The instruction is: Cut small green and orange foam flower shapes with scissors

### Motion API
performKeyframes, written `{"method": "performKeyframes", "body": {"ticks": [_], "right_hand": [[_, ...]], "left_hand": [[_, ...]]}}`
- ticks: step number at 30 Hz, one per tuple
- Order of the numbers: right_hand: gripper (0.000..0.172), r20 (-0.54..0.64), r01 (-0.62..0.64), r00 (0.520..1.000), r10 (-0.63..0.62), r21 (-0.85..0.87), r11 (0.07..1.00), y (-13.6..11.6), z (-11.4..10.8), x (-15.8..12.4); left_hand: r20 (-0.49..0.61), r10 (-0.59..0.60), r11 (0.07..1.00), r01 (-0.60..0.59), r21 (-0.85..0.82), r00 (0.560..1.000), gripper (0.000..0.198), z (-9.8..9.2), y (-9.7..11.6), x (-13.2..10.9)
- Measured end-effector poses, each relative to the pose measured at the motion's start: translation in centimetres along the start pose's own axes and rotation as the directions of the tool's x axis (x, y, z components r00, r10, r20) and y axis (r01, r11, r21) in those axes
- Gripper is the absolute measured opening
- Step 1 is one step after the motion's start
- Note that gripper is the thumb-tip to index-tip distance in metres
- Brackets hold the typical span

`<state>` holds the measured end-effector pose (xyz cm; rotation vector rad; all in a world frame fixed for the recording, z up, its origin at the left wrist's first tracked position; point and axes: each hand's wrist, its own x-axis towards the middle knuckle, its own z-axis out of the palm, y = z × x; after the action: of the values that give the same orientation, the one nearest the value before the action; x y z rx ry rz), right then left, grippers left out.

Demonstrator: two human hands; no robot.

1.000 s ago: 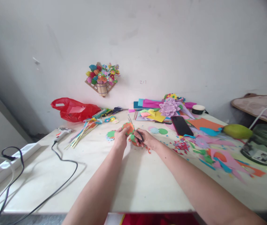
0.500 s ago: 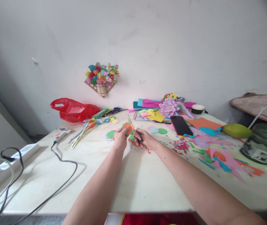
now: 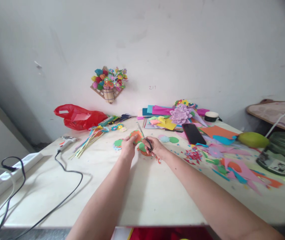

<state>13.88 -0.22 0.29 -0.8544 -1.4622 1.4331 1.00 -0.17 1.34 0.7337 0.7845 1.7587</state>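
Between the fingers of my left hand [image 3: 128, 146] is an orange and green foam flower [image 3: 136, 136] with a scalloped edge. My right hand [image 3: 155, 147] is closed round the dark handles of a pair of scissors [image 3: 140, 128], whose blades point up and away beside the flower's right edge. Just below the hands lies a green and orange foam cutout [image 3: 142, 147]. Left of my left hand is a green circle on a pale blue scalloped piece [image 3: 117, 144]. A loose green circle [image 3: 174, 140] lies to the right.
A glue gun [image 3: 67, 143] and power strip [image 3: 27, 162] with cords are on the left, a red plastic bag [image 3: 79, 117] behind. A phone [image 3: 194, 134], foam scraps [image 3: 242, 170] and a glass jar [image 3: 280, 155] are on the right.
The scissors have shifted slightly in my right hand, and their blades look closer together. My left hand keeps the flower in nearly the same place.
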Motion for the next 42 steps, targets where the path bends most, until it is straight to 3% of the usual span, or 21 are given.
{"method": "performKeyframes", "body": {"ticks": [10, 19, 34, 42], "right_hand": [[0.043, -0.247, 0.083, 0.967, -0.059, 0.089, 0.993, -1.6, -2.2, 0.7], [0.042, -0.217, 0.078, 0.974, -0.058, 0.087, 0.993, -2.2, -2.5, 0.6], [0.038, -0.320, 0.033, 0.947, -0.017, 0.044, 0.998, -2.7, -1.4, 0.3], [0.037, -0.240, 0.026, 0.971, -0.002, 0.099, 0.995, -2.4, -1.8, 0.3]], "left_hand": [[0.160, -0.098, 0.988, 0.077, 0.132, 0.982, 0.025, -0.8, -0.2, 0.3], [0.366, -0.260, 0.934, 0.136, 0.332, 0.894, 0.023, -1.1, -0.3, -0.2], [0.318, -0.194, 0.961, 0.115, 0.250, 0.928, 0.027, -1.0, -0.2, -0.2], [0.248, -0.102, 0.978, 0.051, 0.202, 0.963, 0.026, -0.9, 0.1, 0.1]]}}
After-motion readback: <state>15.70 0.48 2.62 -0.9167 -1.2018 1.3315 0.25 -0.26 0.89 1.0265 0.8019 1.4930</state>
